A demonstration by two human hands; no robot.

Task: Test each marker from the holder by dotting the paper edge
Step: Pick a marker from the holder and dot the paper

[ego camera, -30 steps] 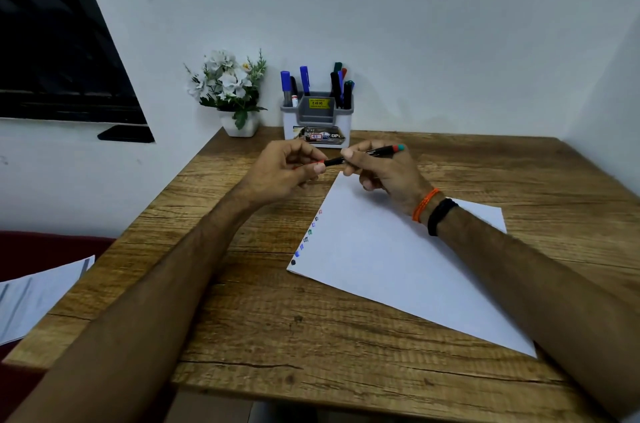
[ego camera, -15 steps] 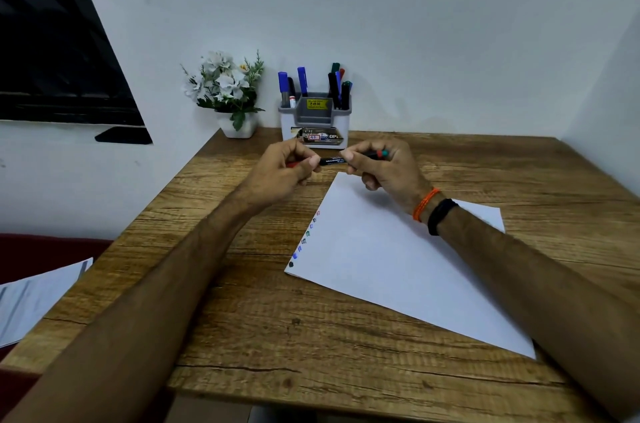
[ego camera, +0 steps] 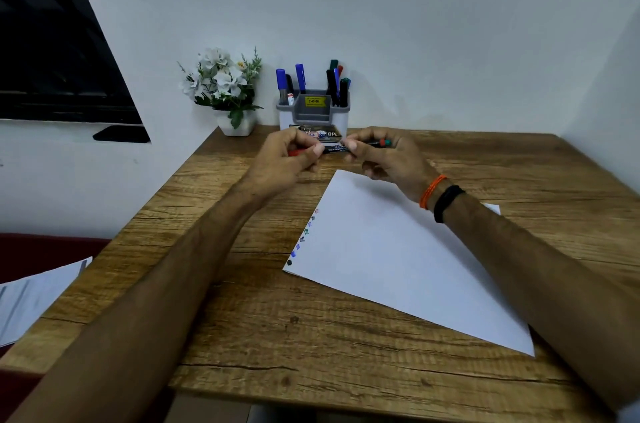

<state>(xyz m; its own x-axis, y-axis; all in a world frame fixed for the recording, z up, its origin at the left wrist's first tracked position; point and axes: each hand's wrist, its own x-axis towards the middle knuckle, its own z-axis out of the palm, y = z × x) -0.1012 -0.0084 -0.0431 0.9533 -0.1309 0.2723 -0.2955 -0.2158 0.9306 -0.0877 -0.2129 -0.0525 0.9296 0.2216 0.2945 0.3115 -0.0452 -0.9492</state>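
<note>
Just in front of the holder (ego camera: pixel 313 111), I have a black marker (ego camera: pixel 334 148) stretched level between my two hands, above the table (ego camera: pixel 242 336) and clear of the paper (ego camera: pixel 398 256). My left hand (ego camera: pixel 289 159) has its fingers curled round the red cap (ego camera: pixel 296 152) end, thumb pressed on top. My right hand (ego camera: pixel 388 156) pinches the barrel, with the marker's teal tail poking out past my knuckles. Small print runs along the barrel, too fine to read.

On the holder's grey front sits a yellow price sticker (ego camera: pixel 313 100); I can make out "49.00" on it. Below that is a dark label (ego camera: pixel 320 133) where only the letters "OP" are clear, my hands covering the rest.

Inside the holder, the left pocket has blue-capped markers (ego camera: pixel 300 76) and a dark one, and the right pocket has a bunch of dark markers (ego camera: pixel 335 83) with green, blue and red tips showing.

Left of the holder stands a white pot of white flowers (ego camera: pixel 225 86). Nearer me than the holder, the paper lies skewed, with a row of coloured dots (ego camera: pixel 304 235) down its left edge. On my right wrist are an orange thread (ego camera: pixel 431 190) and a black band (ego camera: pixel 446 202). Far left of the holder, off the table, some other sheets (ego camera: pixel 34 294) lie.
</note>
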